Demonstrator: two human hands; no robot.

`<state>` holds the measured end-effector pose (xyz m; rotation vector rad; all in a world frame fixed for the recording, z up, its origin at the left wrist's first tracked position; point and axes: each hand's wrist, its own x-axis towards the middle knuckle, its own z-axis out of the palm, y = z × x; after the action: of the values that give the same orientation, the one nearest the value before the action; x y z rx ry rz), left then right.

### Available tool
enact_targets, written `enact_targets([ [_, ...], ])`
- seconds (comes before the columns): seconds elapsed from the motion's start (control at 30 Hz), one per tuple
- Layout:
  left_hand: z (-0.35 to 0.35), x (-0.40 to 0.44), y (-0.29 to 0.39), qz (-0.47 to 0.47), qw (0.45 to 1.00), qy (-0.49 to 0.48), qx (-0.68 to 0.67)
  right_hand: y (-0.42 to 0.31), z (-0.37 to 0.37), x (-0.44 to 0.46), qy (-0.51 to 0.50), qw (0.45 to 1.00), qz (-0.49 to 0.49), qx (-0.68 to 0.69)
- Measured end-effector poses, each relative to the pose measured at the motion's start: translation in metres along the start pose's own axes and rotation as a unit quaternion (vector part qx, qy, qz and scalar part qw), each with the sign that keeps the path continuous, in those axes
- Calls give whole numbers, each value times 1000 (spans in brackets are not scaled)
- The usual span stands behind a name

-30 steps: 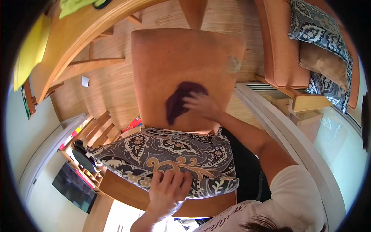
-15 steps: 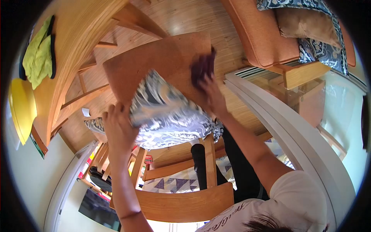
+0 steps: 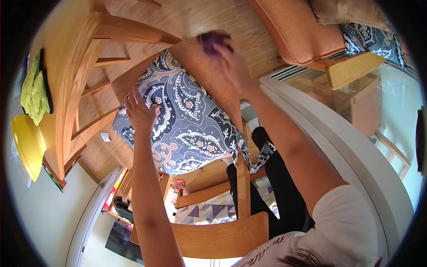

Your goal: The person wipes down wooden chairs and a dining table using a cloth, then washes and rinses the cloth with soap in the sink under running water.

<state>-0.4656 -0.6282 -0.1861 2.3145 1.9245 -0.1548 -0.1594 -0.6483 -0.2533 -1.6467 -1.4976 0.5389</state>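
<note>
While reaching out with the right hand (image 3: 233, 66), touching the dark purple cloth (image 3: 207, 43) with bent fingers, under and just past their tips, by the far edge of the brown seat (image 3: 207, 73). Looking too blurry to tell if pinching it or only pressing it. Resting the left hand (image 3: 141, 115) on the flowery cushion (image 3: 187, 104), spreading the fingers and sticking the thumb out. Under the left hand and below the right, lying over much of the seat. Left of the left hand, seeing a green cloth (image 3: 35, 91) and a yellow bowl (image 3: 27, 140) by the wooden table (image 3: 66, 58). Right of the right hand, seeing an orange sofa (image 3: 289, 35).
</note>
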Motion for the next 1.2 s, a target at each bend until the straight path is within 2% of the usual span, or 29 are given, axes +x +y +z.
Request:
enact_targets([
  [0.07, -4, -21, -11, 11, 1000, -5, -18, 15, 6, 48, 71, 997, 25, -33],
  [0.1, -24, -33, -11, 25, 998, -50, 31, 19, 1, 65, 71, 997, 26, -34],
  [0.13, -45, -46, -13, 39, 992, -92, 81, 22, -8, 81, 60, 992, 104, -37],
  [0.17, -61, -62, -19, 64, 991, -92, 68, 24, -13, 88, 48, 982, 180, -38],
  [0.2, -77, -80, -25, 89, 990, -91, 55, 22, -15, 85, 47, 982, 179, -36],
  [0.27, -114, -117, -28, 80, 986, -130, 74, 10, -21, 64, -1, 989, 124, 84],
  [0.33, -147, -158, -29, 61, 979, -158, 118, 2, 11, 15, -44, 996, 84, 0],
  [0.4, -183, -190, -14, -25, 967, -205, 149, -28, 8, -35, -2, 995, 98, -11],
  [0.5, -206, -238, -15, -74, 972, -194, 114, -50, -12, -121, -72, 977, 192, 65],
  [0.53, -214, -250, -3, -160, 946, -239, 151, -51, -19, -148, -104, 967, 218, 84],
  [0.57, -220, -261, 6, -246, 909, -281, 186, -50, -21, -163, -103, 967, 215, 85],
  [0.6, -222, -272, 6, -248, 909, -279, 186, -49, -19, -173, -102, 965, 224, 92],
  [0.67, -215, -302, 6, -327, 878, -286, 199, -48, -13, -172, -104, 961, 234, 102],
  [0.7, -207, -319, 5, -327, 877, -289, 200, -44, -9, -153, -102, 974, 192, 63],
  [0.8, -191, -343, 4, -347, 877, -243, 227, -32, 1, -82, -93, 991, 98, 10],
  [0.87, -202, -333, 9, -269, 938, -3, 218, -21, 8, -28, -74, 995, 57, 17],
  [0.9, -196, -337, 14, -271, 938, 1, 217, -15, 17, -1, -16, 999, 42, -5],
  [0.93, -193, -346, 22, -397, 912, 96, 39, -9, 26, 16, 41, 998, 31, -27],
  [0.97, -194, -358, 24, -501, 835, 181, -139, -5, 29, 24, 38, 998, 36, -27],
  [1.0, -194, -368, 19, -500, 836, 178, -137, -2, 29, 32, 31, 988, 149, -11],
  [1.03, -194, -376, 14, -555, 772, 178, -252, -1, 27, 37, 26, 966, 256, 6],
  [1.07, -192, -382, 8, -598, 693, 174, -364, -2, 24, 33, 30, 966, 255, 4],
  [1.13, -190, -377, 7, -583, 692, 181, -386, -3, 20, 6, 18, 960, 281, 0],
  [1.2, -193, -378, 9, -573, 689, 192, -399, -4, 17, -36, 32, 958, 270, 89],
])
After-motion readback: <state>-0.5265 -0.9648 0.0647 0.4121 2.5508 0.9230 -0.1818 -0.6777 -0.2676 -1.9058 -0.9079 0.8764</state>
